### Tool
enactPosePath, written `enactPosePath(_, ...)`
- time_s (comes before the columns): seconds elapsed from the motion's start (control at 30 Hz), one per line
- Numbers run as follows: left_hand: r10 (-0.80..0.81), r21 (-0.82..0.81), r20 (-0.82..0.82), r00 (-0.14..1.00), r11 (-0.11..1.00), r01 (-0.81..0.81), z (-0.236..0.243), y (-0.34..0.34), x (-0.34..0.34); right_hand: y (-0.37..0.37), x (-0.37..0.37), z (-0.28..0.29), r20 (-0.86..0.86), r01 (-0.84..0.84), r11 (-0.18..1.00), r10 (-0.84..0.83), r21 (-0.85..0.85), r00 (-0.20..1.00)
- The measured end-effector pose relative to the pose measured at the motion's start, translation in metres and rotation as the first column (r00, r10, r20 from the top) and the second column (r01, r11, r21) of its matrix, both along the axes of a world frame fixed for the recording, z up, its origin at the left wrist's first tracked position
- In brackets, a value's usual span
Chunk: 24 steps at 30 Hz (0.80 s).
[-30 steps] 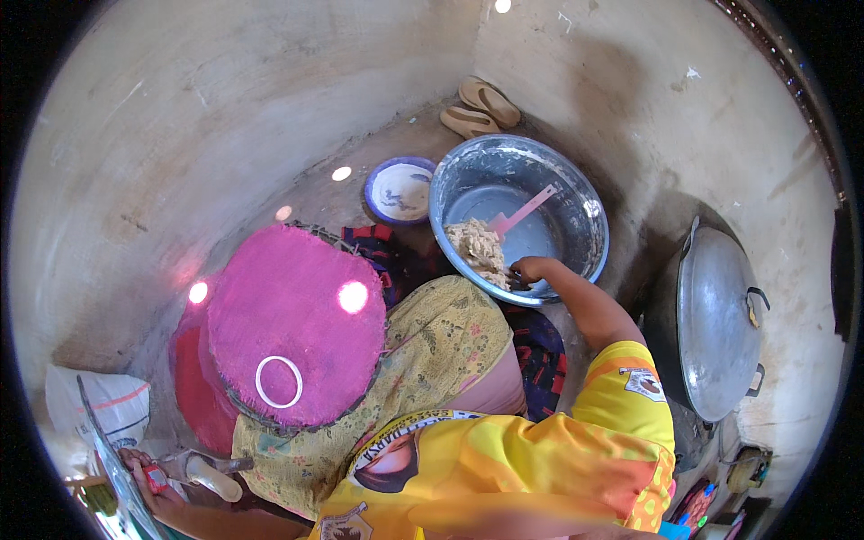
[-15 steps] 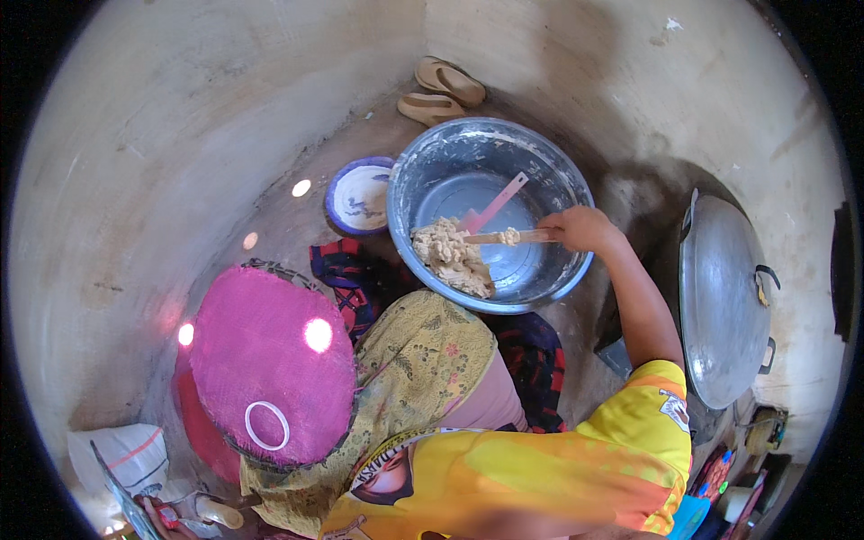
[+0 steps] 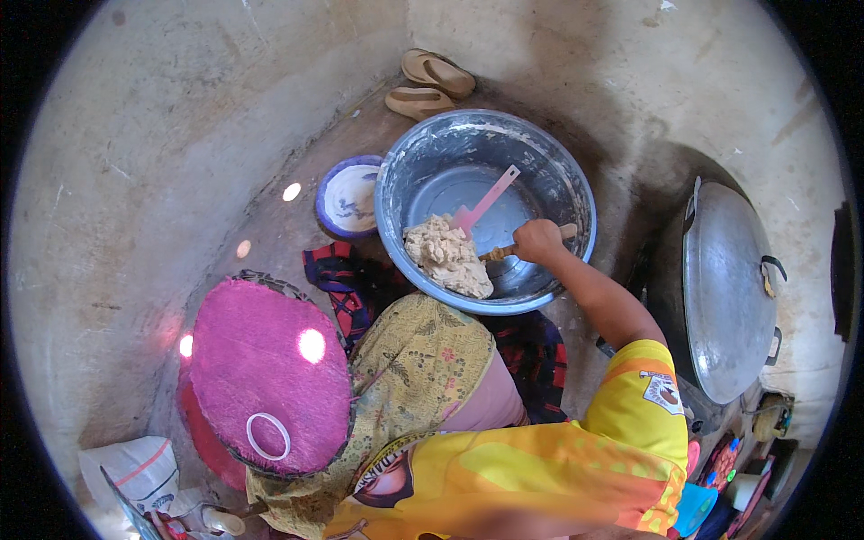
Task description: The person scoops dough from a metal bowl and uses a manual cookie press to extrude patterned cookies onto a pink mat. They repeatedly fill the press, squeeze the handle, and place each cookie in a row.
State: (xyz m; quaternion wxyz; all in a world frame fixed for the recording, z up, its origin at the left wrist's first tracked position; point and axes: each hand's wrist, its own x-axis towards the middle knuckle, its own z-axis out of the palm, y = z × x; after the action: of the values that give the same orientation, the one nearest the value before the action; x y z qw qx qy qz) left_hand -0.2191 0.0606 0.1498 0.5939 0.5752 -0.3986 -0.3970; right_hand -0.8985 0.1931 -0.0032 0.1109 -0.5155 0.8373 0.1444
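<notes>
A wide grey-blue plastic basin (image 3: 583, 184) sits on the floor in front of my lap, its inner walls smeared with pale residue. Heaped against its near left side is a lumpy, off-white dough (image 3: 447, 258). My right hand (image 3: 538, 241) is closed around a wooden stick (image 3: 569, 231), reaching over the basin from the right. The stick's far end meets the dough's right edge, so its tip is hidden. Leaning in the basin with its end in the dough is a pink spatula (image 3: 487, 200) that no hand touches. My left hand does not show.
Left of the basin stands a blue-rimmed bowl (image 3: 325, 211) with white powder. A magenta covered round thing (image 3: 270, 369) bearing a white ring (image 3: 249, 436) lies at left. A big lidded metal pot (image 3: 729, 288) stands right. Sandals (image 3: 438, 74) lie by the wall.
My right hand has moved slightly left and down, gripping the stick lower so that its top end now sticks out beyond the fist. The spatula stays in the dough.
</notes>
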Motion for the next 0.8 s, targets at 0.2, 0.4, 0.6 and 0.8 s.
enactPosePath(0.2,0.015,0.042,-0.025,1.000,0.999,-0.014,-0.013,0.013,-0.008,0.000,0.008,-0.016,0.111,0.042,0.999,-0.045,0.022,0.993)
enactPosePath(0.4,0.033,0.044,-0.019,0.999,0.999,-0.032,-0.014,0.016,-0.011,-0.005,0.012,-0.013,0.203,0.012,1.000,-0.014,0.013,0.979)
enactPosePath(0.6,0.030,0.019,0.007,1.000,0.999,-0.030,-0.010,0.002,-0.010,-0.001,0.008,-0.004,0.237,0.019,0.993,0.010,-0.117,0.971)
enactPosePath(0.8,0.021,-0.002,0.015,1.000,1.000,-0.021,-0.005,-0.010,-0.009,0.004,0.006,0.000,0.264,0.040,0.957,0.038,-0.286,0.964)
